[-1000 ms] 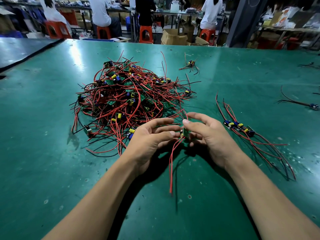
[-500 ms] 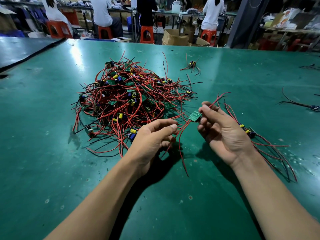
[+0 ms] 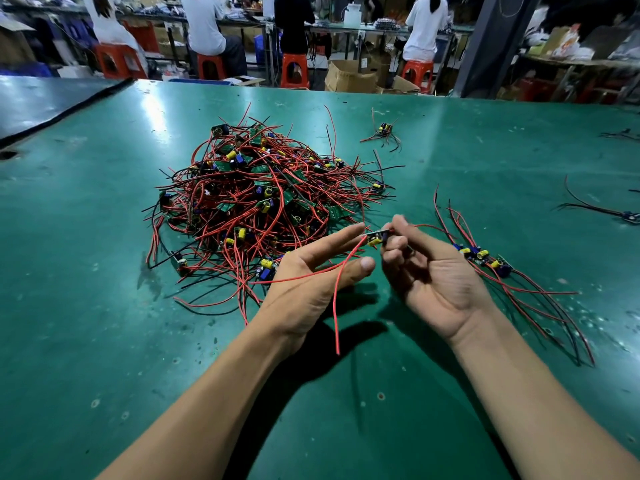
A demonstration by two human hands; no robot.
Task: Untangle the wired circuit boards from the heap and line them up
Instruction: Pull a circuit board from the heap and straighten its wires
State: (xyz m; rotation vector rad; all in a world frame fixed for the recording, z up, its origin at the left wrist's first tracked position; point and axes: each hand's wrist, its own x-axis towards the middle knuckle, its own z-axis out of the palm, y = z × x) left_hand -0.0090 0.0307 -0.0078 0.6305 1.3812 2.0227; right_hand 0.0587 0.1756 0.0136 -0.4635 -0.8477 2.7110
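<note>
A heap of small green circuit boards (image 3: 263, 202) with red and black wires lies on the green table (image 3: 104, 306). My right hand (image 3: 429, 271), palm up, pinches one small wired board (image 3: 377, 237) between thumb and fingers above the table. My left hand (image 3: 311, 275) is just left of it with fingers straight; the board's red wires (image 3: 337, 299) run across its fingers and hang down. A short row of separated boards (image 3: 485, 258) lies to the right of my right hand, their wires trailing toward me.
A single wired board (image 3: 384, 129) lies behind the heap, and another (image 3: 623, 214) near the right edge. A dark table edge (image 3: 52, 116) runs at the far left. People sit on red stools (image 3: 294, 69) at benches beyond the table.
My right hand has turned palm up and flipped the board, now held closer to the left hand. The left hand has opened and risen, with the red wires now draped over its fingers.
</note>
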